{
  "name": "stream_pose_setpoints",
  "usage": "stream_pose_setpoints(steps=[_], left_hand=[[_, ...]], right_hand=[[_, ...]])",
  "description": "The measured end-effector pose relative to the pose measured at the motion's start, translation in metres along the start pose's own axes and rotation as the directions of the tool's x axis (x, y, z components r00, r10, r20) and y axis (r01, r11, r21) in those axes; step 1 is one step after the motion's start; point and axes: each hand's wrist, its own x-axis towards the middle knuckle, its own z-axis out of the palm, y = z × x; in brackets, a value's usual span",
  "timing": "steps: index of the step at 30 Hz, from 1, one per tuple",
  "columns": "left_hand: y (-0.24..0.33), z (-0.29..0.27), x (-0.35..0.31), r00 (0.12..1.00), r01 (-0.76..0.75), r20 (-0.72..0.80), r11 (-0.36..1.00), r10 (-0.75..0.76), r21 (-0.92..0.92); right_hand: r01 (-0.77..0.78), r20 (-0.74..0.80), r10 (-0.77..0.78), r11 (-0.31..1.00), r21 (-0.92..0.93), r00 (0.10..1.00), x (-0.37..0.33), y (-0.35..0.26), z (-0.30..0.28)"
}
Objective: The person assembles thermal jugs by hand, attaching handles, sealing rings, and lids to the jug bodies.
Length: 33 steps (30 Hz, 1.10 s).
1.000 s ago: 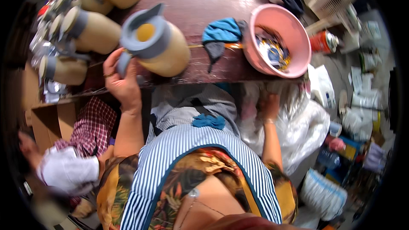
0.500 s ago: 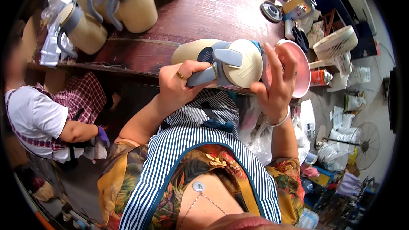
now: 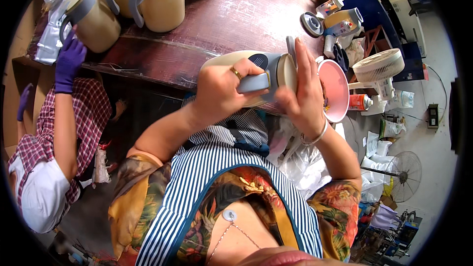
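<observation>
A cream vacuum jug (image 3: 221,60) with a grey collar and a dark round label lies tilted over the table's near edge, its top toward the right. My left hand (image 3: 221,83) is wrapped round the jug's grey handle (image 3: 253,83). At the jug's top end is the cream lid (image 3: 287,71), with a grey piece standing up beside it. My right hand (image 3: 308,91) is against or very close to the lid, fingers stretched out and the thumb smeared by motion. Whether the palm presses on the lid, I cannot tell.
Several similar jugs (image 3: 162,5) stand at the far left; a co-worker's purple-gloved hand (image 3: 70,64) reaches one. Right of my right hand is a pink bowl (image 3: 336,88), with a white fan (image 3: 379,65) and red can (image 3: 359,102) beyond. A grey ring-shaped part (image 3: 312,23) lies on the table (image 3: 256,15).
The jug has turned so its lid faces right, toward my right palm, instead of up. My right fingers have straightened. The co-worker's gloved hand has risen to a jug at the left.
</observation>
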Motion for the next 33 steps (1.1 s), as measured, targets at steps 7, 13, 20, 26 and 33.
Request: stream_pose_setpoints(steps=[7, 13, 20, 26, 33], left_hand=[[0.009, 0.008, 0.013, 0.998, 0.055, -0.017, 0.997, -0.056, -0.054], [-0.019, -0.013, 0.016, 0.999, -0.035, 0.037, 0.999, 0.035, -0.011], [-0.026, -0.068, 0.034, 0.826, 0.240, 0.564, 0.909, -0.006, -0.340], [-0.013, -0.026, 0.004, 0.992, 0.034, -0.120, 0.999, -0.033, 0.001], [-0.040, -0.043, -0.012, 0.866, 0.243, -0.497, 0.920, -0.062, 0.308]], right_hand=[[0.177, 0.076, -0.171, 0.980, -0.091, 0.982, 0.018, 0.021, -0.017], [0.099, 0.350, -0.023, 0.975, -0.201, 0.936, 0.029, -0.005, -0.010], [0.842, 0.403, -0.818, 0.510, 0.176, 0.410, 0.036, -0.015, -0.027], [0.354, 0.223, -0.336, 0.934, -0.043, 0.915, 0.063, -0.009, 0.000], [0.364, 0.216, -0.517, 0.790, 0.494, 0.828, 0.157, 0.058, 0.081]])
